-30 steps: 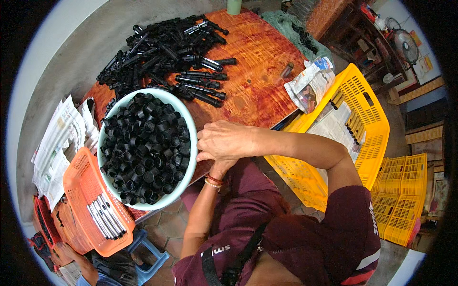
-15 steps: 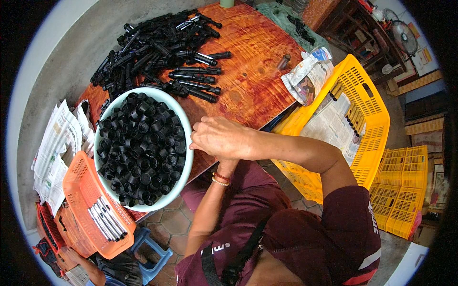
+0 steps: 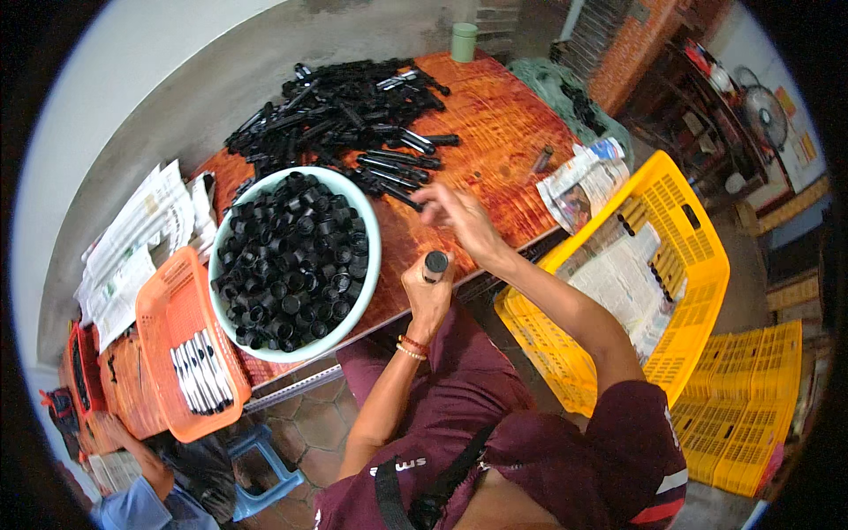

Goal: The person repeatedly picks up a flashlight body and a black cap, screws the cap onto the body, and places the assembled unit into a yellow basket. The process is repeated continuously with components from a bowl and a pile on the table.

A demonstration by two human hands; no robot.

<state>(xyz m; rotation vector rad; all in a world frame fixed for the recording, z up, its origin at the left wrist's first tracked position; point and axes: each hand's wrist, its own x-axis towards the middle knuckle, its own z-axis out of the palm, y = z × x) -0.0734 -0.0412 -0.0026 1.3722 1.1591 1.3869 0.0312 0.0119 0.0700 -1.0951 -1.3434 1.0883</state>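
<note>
My left hand point(image 3: 427, 299), with bead bracelets at the wrist, is closed around a black tube point(image 3: 435, 262) standing upright in its grip, with the dark round end facing up. Most of that tube is hidden by the fingers. My right hand point(image 3: 465, 224) is a little beyond it, slightly blurred, fingers apart and nothing visible in them. Its fingertips are close to the near ends of several black tubes point(image 3: 399, 168) lying at the edge of a large pile point(image 3: 327, 115). To the left, a pale green basin point(image 3: 375, 256) is full of short black caps point(image 3: 291, 261).
The reddish wooden table point(image 3: 495, 132) carries a green canister point(image 3: 464, 42) and newspaper point(image 3: 583, 187). An orange basket point(image 3: 159, 309) with silver-and-black tubes stands left. A yellow crate point(image 3: 693, 291) stands right. Another person's arm point(image 3: 146, 455) shows at lower left, beside a blue stool point(image 3: 274, 481).
My right hand has lifted away from my left hand, opened and moved toward the tube pile. The tube in my left hand, hidden before, now shows. The whole view has shifted somewhat.
</note>
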